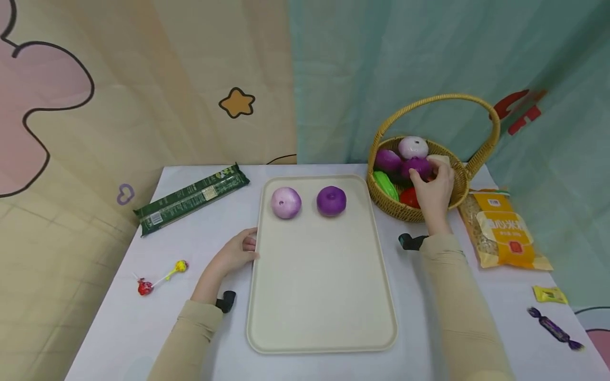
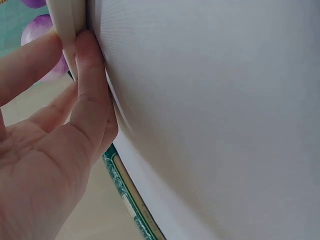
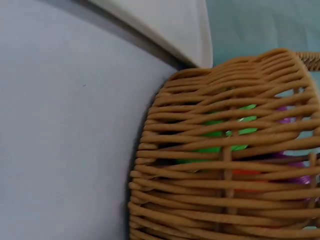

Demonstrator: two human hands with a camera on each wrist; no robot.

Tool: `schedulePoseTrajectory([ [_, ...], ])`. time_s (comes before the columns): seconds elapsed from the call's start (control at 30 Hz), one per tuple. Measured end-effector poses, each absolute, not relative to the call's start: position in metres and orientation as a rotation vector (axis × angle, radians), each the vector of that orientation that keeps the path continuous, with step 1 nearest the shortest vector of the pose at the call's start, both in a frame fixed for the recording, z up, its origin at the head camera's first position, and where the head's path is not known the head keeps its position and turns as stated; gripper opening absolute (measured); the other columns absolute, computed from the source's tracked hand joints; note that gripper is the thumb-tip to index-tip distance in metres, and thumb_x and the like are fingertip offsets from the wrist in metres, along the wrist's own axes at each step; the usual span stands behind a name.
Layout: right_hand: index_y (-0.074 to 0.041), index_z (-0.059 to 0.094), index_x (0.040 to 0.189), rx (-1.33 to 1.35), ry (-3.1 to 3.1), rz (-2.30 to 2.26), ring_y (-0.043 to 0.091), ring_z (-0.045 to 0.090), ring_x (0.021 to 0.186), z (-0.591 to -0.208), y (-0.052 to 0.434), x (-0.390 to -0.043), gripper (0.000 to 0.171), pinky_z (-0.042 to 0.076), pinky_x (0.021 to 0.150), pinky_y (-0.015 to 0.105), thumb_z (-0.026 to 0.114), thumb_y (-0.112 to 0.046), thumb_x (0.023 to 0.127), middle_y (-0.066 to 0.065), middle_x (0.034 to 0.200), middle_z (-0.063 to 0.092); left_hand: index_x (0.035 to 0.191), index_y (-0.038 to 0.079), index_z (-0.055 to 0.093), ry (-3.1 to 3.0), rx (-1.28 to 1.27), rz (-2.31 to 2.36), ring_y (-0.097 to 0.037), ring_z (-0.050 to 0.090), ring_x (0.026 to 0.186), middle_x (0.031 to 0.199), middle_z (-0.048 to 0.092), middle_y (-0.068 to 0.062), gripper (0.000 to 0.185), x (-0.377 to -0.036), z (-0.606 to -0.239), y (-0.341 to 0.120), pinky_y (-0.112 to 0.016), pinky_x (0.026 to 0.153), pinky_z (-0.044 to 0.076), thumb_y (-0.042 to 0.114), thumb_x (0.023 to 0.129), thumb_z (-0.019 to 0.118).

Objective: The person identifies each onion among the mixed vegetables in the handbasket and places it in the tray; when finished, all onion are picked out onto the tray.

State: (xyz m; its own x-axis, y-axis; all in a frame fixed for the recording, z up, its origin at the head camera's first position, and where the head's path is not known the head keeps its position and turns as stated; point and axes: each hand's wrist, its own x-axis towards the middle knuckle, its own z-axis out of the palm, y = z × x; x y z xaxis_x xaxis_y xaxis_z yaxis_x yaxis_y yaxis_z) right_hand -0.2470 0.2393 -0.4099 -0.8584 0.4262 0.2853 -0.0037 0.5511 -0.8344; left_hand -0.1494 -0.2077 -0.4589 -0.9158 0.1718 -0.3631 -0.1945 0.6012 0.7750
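Note:
A cream tray lies mid-table with a pale pink onion and a purple onion at its far end. My left hand pinches the tray's left rim; the left wrist view shows my fingers on either side of that rim. A wicker basket at the back right holds several onions, a green piece and a red piece. My right hand reaches into it, fingers curled over a purple onion. The right wrist view shows only the basket wall and a tray corner.
A green packet lies at the back left, two lollipops near the left edge. An orange-labelled bag sits right of the basket, with a yellow candy and a purple candy near the front right. A curtain hangs behind the table.

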Motion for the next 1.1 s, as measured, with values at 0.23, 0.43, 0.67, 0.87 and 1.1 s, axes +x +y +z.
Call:
schedulePoseTrajectory([
  [0.23, -0.003, 0.033, 0.147, -0.456, -2.455, 1.246, 0.034, 0.027, 0.142, -0.425, 0.253, -0.258, 0.076, 0.024, 0.119, 0.046, 0.069, -0.036, 0.089, 0.018, 0.152, 0.029, 0.150, 0.002, 0.035, 2.384, -0.053, 1.265, -0.028, 0.057, 0.106, 0.119, 0.057, -0.020, 0.068, -0.152, -0.461, -0.207, -0.039, 0.090, 0.048, 0.001, 0.090, 0.065],
  [0.43, -0.001, 0.031, 0.148, -0.477, -2.527, 1.180, 0.041, 0.027, 0.141, -0.428, 0.254, -0.265, 0.081, 0.026, 0.116, 0.055, 0.070, -0.039, 0.088, 0.021, 0.153, 0.026, 0.150, 0.002, 0.035, 2.359, -0.076, 1.285, -0.026, 0.057, 0.104, 0.119, 0.056, -0.020, 0.068, -0.153, -0.463, -0.207, -0.035, 0.086, 0.049, 0.001, 0.089, 0.066],
  [0.67, -0.001, 0.031, 0.141, -0.459, -2.514, 1.210, 0.041, 0.036, 0.137, -0.428, 0.248, -0.272, 0.080, 0.030, 0.115, 0.051, 0.075, -0.036, 0.085, 0.024, 0.146, 0.039, 0.150, 0.001, 0.035, 2.382, -0.075, 1.268, -0.026, 0.056, 0.103, 0.118, 0.056, -0.020, 0.068, -0.153, -0.460, -0.211, -0.034, 0.086, 0.048, 0.002, 0.090, 0.065],
  [0.87, -0.002, 0.029, 0.142, -0.397, -2.441, 1.227, 0.035, 0.036, 0.139, -0.431, 0.242, -0.270, 0.082, 0.027, 0.118, 0.044, 0.078, -0.029, 0.083, 0.023, 0.146, 0.037, 0.150, 0.000, 0.034, 2.385, -0.073, 1.298, -0.025, 0.056, 0.102, 0.117, 0.055, -0.020, 0.068, -0.151, -0.458, -0.213, -0.032, 0.084, 0.048, -0.001, 0.089, 0.064],
  [1.1, -0.008, 0.033, 0.147, -0.417, -2.362, 1.322, 0.028, 0.035, 0.139, -0.429, 0.243, -0.255, 0.084, 0.029, 0.117, 0.042, 0.077, -0.039, 0.082, 0.014, 0.150, 0.034, 0.150, 0.000, 0.035, 2.353, -0.082, 1.331, -0.024, 0.056, 0.102, 0.117, 0.055, -0.019, 0.067, -0.152, -0.461, -0.211, -0.029, 0.082, 0.048, -0.001, 0.089, 0.064],
])
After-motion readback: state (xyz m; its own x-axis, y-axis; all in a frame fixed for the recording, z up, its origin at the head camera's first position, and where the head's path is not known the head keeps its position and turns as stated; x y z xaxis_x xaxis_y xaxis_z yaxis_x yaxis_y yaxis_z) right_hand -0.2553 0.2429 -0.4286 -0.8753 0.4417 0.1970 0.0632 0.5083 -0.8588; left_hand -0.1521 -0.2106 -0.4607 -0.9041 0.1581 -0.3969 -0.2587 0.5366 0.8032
